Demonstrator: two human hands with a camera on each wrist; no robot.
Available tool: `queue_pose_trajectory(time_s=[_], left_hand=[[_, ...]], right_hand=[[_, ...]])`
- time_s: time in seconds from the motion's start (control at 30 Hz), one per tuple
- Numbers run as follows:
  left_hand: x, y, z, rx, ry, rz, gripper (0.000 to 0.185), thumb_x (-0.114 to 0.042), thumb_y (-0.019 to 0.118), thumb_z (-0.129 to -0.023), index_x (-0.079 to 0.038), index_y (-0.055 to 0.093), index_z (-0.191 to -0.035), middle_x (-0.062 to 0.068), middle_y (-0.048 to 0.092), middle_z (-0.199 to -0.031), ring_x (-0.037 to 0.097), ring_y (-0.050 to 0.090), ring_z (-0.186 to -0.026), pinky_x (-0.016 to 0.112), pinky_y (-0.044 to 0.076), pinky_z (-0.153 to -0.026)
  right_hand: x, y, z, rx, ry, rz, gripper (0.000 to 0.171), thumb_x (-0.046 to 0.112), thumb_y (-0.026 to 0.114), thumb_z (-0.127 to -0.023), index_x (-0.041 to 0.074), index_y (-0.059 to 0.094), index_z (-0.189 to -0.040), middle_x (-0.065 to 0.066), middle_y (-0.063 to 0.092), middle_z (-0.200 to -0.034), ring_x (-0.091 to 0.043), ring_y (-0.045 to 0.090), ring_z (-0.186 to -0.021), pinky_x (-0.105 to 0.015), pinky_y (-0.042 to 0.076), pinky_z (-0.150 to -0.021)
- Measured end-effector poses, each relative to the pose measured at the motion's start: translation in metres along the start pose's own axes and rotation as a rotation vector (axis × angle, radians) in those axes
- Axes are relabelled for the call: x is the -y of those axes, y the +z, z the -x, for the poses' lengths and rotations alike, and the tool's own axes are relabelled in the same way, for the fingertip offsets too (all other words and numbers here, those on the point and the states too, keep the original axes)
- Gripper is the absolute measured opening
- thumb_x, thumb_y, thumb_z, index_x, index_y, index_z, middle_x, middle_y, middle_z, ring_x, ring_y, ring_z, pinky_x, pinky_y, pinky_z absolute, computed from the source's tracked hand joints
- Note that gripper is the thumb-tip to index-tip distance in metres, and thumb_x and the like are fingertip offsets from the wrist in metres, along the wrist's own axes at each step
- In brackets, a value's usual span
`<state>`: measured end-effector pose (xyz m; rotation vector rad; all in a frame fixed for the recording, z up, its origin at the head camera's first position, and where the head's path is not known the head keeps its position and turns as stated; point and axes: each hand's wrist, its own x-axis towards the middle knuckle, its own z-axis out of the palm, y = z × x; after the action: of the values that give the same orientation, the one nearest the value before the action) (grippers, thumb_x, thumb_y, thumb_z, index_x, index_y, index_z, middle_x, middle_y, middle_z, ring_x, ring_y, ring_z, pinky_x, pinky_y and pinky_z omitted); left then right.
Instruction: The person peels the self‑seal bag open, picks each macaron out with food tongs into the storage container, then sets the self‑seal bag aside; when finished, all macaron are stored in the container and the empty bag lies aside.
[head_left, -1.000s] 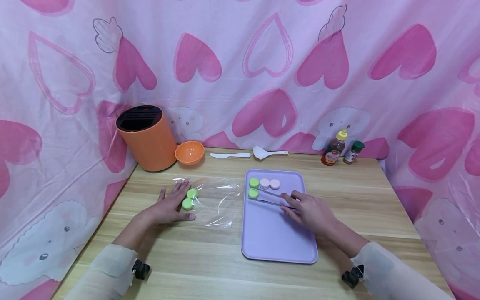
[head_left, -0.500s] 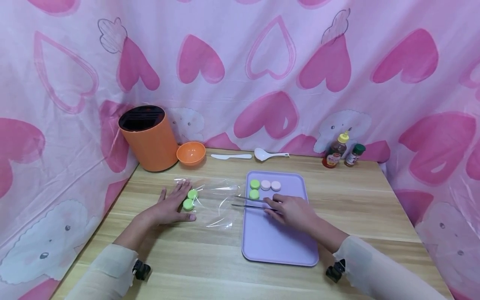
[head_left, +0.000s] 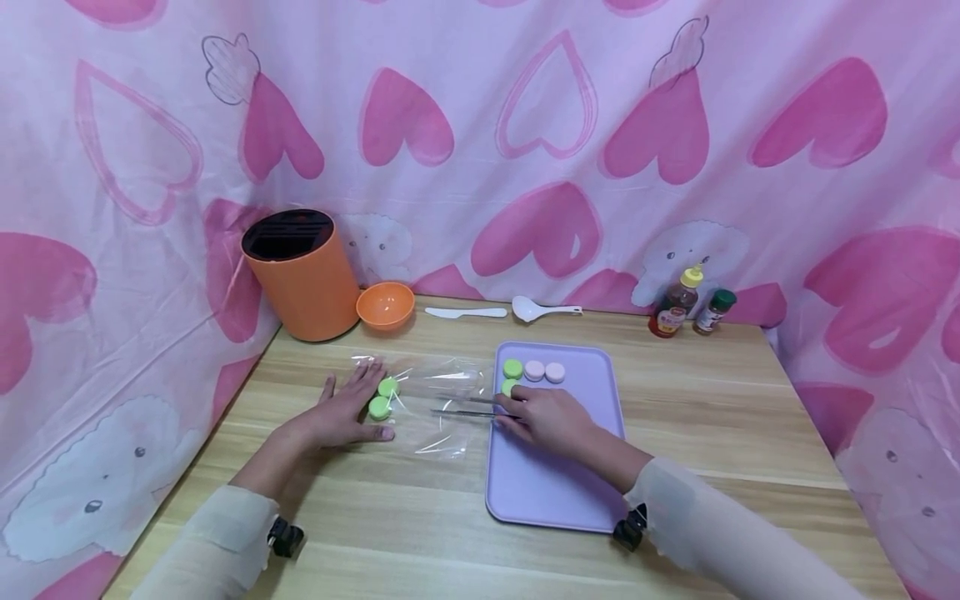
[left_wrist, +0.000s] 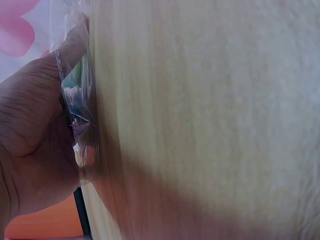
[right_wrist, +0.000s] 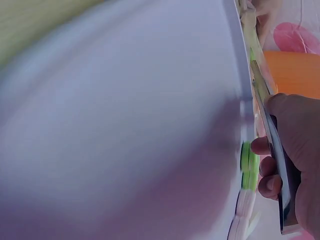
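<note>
My left hand lies with spread fingers on the left end of a clear plastic bag. Two green macarons sit in the bag right beside that palm. With my right hand I grip metal tongs. Their two arms stand apart with nothing between the tips, which point left over the bag. Beneath that hand is a lilac tray. At its far left corner are a green macaron, another green macaron partly hidden by my fingers, and two pink macarons.
Along the back stand an orange knife block, an orange bowl, a white knife and a white spoon. A yellow-capped sauce bottle and a green-capped jar are at the back right, before a pink curtain.
My right hand has moved left with the tongs, from around the nearer green macaron on the tray to over the bag. My left hand and the macarons have stayed put.
</note>
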<state>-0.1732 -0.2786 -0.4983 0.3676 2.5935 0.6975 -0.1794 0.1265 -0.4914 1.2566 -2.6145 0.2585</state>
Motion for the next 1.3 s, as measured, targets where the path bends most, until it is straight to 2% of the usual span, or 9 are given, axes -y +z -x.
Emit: queue_pose_trajectory(time_s=[0.17,0.4,0.73,1.1,1.3], left_hand=[[0.0,0.0,-0.002,0.003,-0.012,-0.01,0.128,-0.069,0.079,-0.093,-0.015,0.002,-0.179,0.013,-0.008,-0.188,0.041,-0.015,-0.174,0.078,-0.021,-0.128],[-0.002,-0.002,-0.001,0.008,-0.014,0.006,0.126,-0.066,0.08,-0.094,-0.013,0.002,-0.179,0.014,-0.007,-0.188,0.042,-0.015,-0.173,0.078,-0.022,-0.128],[0.002,-0.001,-0.001,-0.004,0.008,0.006,0.127,-0.065,0.08,-0.094,-0.012,0.002,-0.179,0.014,-0.006,-0.188,0.044,-0.013,-0.173,0.079,-0.023,-0.127],[0.002,-0.001,0.0,-0.005,0.014,0.005,0.127,-0.063,0.081,-0.094,-0.013,0.001,-0.179,0.013,-0.006,-0.188,0.043,-0.013,-0.174,0.079,-0.023,-0.127],[0.002,-0.002,0.0,-0.001,0.005,0.005,0.127,-0.063,0.081,-0.094,-0.013,0.002,-0.179,0.012,-0.005,-0.188,0.043,-0.012,-0.174,0.079,-0.023,-0.127]], right_hand=[[0.007,0.009,-0.014,-0.014,-0.04,0.001,0.032,0.038,0.075,-0.106,0.019,0.081,-0.131,0.004,0.069,-0.095,-0.011,0.061,-0.065,-0.032,0.054,-0.053],[0.016,0.016,-0.031,0.003,-0.069,-0.006,0.033,0.039,0.073,-0.108,0.017,0.079,-0.132,0.003,0.067,-0.096,-0.01,0.06,-0.064,-0.029,0.05,-0.051],[0.024,0.023,-0.042,-0.016,-0.091,0.011,0.032,0.041,0.073,-0.107,0.018,0.08,-0.128,0.005,0.063,-0.092,-0.009,0.059,-0.065,-0.028,0.047,-0.049],[0.031,0.028,-0.05,0.059,-0.041,-0.032,0.032,0.042,0.068,-0.11,0.017,0.08,-0.126,0.004,0.071,-0.105,-0.013,0.073,-0.083,-0.032,0.057,-0.059],[0.033,0.03,-0.054,0.068,-0.053,-0.037,0.029,0.046,0.068,-0.11,0.019,0.077,-0.118,0.005,0.067,-0.1,-0.011,0.066,-0.076,-0.029,0.052,-0.055]])
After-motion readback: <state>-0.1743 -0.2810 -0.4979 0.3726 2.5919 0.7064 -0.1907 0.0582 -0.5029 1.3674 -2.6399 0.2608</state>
